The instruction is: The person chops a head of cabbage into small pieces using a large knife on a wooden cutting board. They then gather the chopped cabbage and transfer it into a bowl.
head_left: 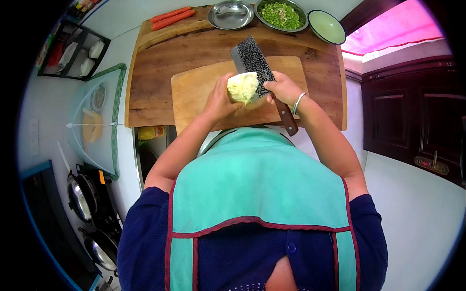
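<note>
My left hand (219, 101) is closed round a pale yellow cabbage piece (241, 86), holding it up over the wooden cutting board (190, 89). In my right hand (286, 90) is a cleaver (252, 56) with a dark speckled blade and a brown wooden handle. Its blade points away from me and tilts left, close by the right side of the cabbage piece. Whether blade and cabbage touch, I cannot tell. My right fingers grip where blade meets handle, and the handle's end sticks out toward me.
Along the far edge of the wooden table (145, 92) are carrots (173, 20), a metal bowl (231, 15), a bowl of chopped green vegetables (280, 16) and a pale green bowl (326, 27). A mesh food cover (80, 121) and pans (80, 199) are at left. A dark cabinet (412, 109) stands right.
</note>
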`<state>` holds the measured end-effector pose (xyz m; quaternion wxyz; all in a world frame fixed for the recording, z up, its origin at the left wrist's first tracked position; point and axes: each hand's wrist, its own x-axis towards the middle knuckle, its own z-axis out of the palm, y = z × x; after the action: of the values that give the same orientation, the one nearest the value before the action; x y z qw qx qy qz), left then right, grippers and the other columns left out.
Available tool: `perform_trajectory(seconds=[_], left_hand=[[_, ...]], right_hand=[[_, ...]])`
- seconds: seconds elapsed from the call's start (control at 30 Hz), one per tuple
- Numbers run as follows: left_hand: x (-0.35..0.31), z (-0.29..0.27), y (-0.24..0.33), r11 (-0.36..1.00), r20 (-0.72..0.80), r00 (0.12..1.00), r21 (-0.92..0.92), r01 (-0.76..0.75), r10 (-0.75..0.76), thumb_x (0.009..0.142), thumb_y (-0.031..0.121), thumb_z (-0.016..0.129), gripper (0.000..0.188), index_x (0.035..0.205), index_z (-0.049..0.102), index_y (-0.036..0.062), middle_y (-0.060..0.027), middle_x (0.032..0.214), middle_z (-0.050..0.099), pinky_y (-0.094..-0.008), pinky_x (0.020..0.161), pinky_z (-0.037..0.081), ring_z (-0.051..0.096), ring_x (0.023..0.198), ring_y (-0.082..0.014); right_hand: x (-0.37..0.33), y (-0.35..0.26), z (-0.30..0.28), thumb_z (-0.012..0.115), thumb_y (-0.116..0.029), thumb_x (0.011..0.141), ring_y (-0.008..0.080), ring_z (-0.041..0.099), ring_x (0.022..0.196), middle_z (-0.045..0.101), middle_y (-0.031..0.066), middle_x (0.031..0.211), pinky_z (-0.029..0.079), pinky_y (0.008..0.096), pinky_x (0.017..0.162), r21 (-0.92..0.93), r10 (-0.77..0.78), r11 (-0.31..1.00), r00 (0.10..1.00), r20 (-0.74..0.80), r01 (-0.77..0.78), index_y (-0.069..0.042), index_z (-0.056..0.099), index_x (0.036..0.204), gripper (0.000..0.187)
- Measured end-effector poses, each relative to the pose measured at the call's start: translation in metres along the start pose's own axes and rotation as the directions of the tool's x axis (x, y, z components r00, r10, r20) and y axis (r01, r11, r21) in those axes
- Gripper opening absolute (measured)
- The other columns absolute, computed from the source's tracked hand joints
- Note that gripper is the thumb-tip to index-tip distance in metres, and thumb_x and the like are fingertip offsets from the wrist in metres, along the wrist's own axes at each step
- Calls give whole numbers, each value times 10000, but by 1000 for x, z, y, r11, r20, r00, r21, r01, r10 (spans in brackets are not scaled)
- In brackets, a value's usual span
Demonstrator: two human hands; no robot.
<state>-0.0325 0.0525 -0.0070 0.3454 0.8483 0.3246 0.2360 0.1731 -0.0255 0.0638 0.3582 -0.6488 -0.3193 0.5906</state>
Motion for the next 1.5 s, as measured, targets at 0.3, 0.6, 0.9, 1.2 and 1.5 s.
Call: perform_trajectory(seconds=[0.3,0.6,0.9,1.2,1.5], left_hand=[[-8,5,12,999,-13,999,14,33,-33,578,175,804,788,1239,389,73,-178,1154,487,-414,891,456,513,1067,-357],[5,-17,25,999,86,996,30,-37,35,584,197,790,724,1200,429,78,-156,1138,497,-420,875,451,502,1077,-353],[-5,-22,-21,644,197,919,-663,382,-342,733,365,710,800,1380,323,99,-149,1385,397,-455,976,400,450,1224,-318],[4,-23,-33,-107,702,678,-708,698,-220,912,411,559,547,1299,459,38,-123,1252,565,-411,967,472,553,1164,-250],[-1,-18,-36,-126,547,797,-837,533,-258,878,421,600,581,1304,461,51,-122,1272,554,-398,950,477,573,1127,-236]], right_hand=[[2,5,-3,485,-81,878,121,571,512,613,64,823,476,260,459,-110,-44,993,999,14,45,-9,519,1044,184],[-12,1,-16,485,-109,886,105,565,511,619,63,828,461,249,446,67,57,996,998,33,-59,-19,525,1063,203],[-25,-7,8,461,-91,905,129,570,511,592,57,779,469,296,484,-466,-198,873,978,-66,145,19,496,1049,185],[-34,0,14,524,-125,889,230,596,654,577,135,713,455,350,608,-352,-355,870,934,38,345,-13,528,970,138],[-51,8,23,513,-93,914,118,571,607,544,58,761,461,279,562,-434,-595,757,791,-147,489,8,531,1044,166]])
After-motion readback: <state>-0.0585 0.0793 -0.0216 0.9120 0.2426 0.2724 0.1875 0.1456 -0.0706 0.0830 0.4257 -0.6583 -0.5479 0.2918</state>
